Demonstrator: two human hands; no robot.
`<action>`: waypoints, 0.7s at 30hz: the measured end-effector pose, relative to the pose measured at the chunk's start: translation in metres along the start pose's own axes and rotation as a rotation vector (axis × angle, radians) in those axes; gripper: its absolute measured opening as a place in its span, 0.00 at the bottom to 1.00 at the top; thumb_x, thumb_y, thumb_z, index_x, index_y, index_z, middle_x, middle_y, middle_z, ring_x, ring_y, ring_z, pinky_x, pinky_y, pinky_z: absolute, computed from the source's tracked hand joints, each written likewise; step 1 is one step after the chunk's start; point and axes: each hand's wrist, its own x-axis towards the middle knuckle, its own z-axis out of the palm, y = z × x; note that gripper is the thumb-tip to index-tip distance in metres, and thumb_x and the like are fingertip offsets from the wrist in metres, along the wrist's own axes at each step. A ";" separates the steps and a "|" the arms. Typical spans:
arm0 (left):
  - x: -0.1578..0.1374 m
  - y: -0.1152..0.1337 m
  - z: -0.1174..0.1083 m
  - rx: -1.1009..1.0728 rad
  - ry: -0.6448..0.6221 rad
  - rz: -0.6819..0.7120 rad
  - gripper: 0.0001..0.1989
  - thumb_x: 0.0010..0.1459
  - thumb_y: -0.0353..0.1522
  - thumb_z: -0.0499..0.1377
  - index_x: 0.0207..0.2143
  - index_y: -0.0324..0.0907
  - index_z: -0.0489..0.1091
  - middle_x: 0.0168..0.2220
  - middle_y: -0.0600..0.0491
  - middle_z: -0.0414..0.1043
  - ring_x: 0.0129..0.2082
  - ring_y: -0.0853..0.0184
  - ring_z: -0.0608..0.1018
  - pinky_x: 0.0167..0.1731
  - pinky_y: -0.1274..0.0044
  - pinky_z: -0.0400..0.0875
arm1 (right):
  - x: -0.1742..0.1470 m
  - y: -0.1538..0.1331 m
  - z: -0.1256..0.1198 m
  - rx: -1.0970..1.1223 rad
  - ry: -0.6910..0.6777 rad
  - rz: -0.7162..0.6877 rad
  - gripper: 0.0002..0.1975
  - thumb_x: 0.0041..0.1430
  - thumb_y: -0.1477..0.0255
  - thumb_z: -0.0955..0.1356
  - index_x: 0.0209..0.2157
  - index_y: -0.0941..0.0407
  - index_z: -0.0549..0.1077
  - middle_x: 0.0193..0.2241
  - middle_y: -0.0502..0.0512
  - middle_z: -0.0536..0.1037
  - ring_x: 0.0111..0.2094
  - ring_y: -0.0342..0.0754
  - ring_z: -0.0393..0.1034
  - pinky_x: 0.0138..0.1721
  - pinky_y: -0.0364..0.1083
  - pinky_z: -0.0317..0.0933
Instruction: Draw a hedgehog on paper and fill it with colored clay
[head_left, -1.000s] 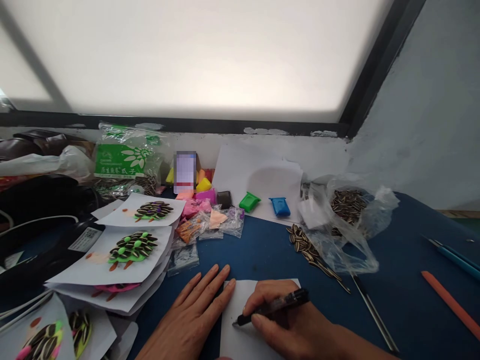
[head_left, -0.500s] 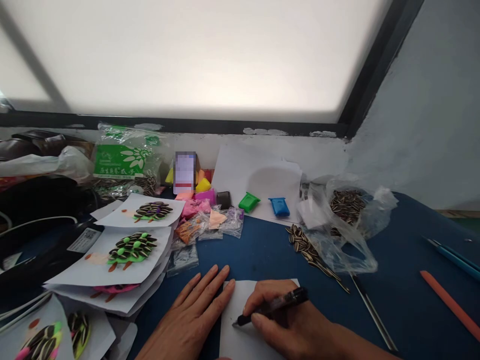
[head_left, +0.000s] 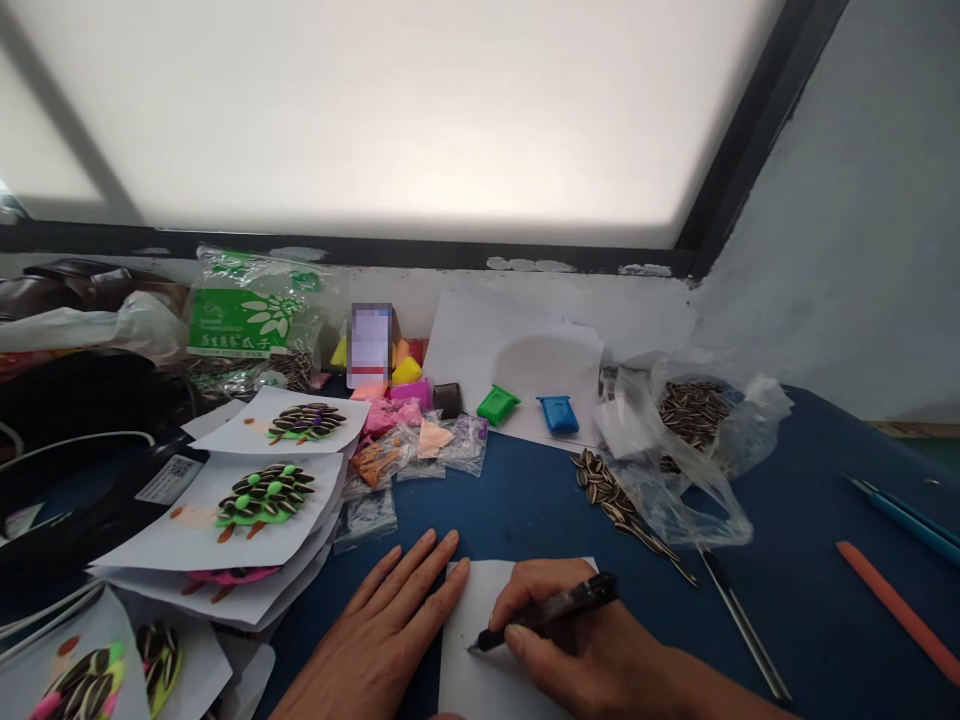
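A black pen is pinched in my right hand, its tip at the surface of a white sheet of paper. Flat beside it lies my left hand, fingers stretched out, the thumb-side fingers over the sheet's left edge. To the left are stacked paper sheets bearing hedgehog figures made of clay and sunflower seeds; the nearest full one is a green hedgehog figure. Loose sunflower seeds lie beyond my right hand.
Clay packets, including a green packet and a blue packet, lie at the back. A plastic bag of seeds sits right, near a silver-and-black tool, an orange stick and blue tweezers. A phone stands upright.
My right hand and the pen have shifted very slightly to the right. The left hand stays in place.
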 end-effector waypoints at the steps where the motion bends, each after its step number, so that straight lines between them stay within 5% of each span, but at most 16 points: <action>1: 0.000 0.000 0.000 0.003 -0.006 -0.001 0.46 0.65 0.51 0.57 0.70 0.50 0.28 0.70 0.48 0.43 0.67 0.50 0.58 0.61 0.60 0.61 | 0.000 0.000 0.000 -0.003 0.002 0.001 0.11 0.56 0.77 0.64 0.34 0.60 0.78 0.29 0.57 0.81 0.28 0.45 0.73 0.30 0.41 0.65; 21: -0.001 0.000 0.003 0.012 0.018 0.007 0.42 0.66 0.52 0.55 0.70 0.52 0.33 0.70 0.48 0.44 0.67 0.50 0.58 0.61 0.59 0.62 | -0.001 -0.001 0.002 -0.023 0.028 0.028 0.10 0.56 0.76 0.63 0.32 0.60 0.77 0.27 0.56 0.80 0.26 0.45 0.71 0.27 0.40 0.65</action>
